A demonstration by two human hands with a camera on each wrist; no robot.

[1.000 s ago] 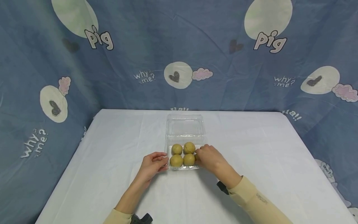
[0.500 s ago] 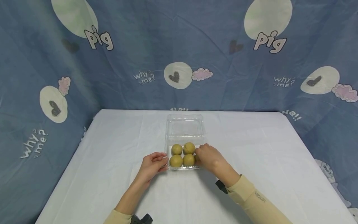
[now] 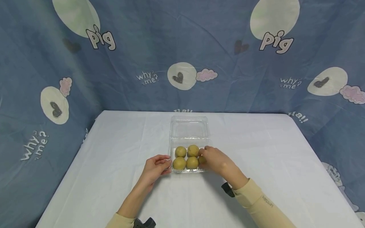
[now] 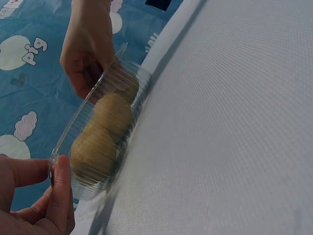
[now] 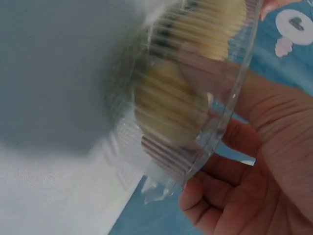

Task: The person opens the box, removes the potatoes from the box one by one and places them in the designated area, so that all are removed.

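Note:
A clear plastic clamshell box [image 3: 188, 129] lies on the table, its lid folded back away from me. Several round yellow-brown balls, such as the front-left ball [image 3: 179, 163] and the back ball [image 3: 193, 150], sit in its base in two rows. At the left wall, my left hand [image 3: 155, 168] pinches the box's rim between thumb and fingers. My right hand [image 3: 219, 163] reaches into the right end and holds the front-right ball [image 5: 168, 105], thumb on one side and fingers on the other. In the head view that hand partly covers the ball and the box's right end.
A white cloth [image 3: 119, 139] covers the table. Behind it and along both sides hangs a blue printed curtain [image 3: 128, 95]. Dark wrist-camera mounts show at both wrists, with one mount [image 3: 144, 222] near the bottom edge.
My right hand has shifted slightly to the right, and more of the front-right ball shows beside its fingers. The left hand and the box stay almost where they were.

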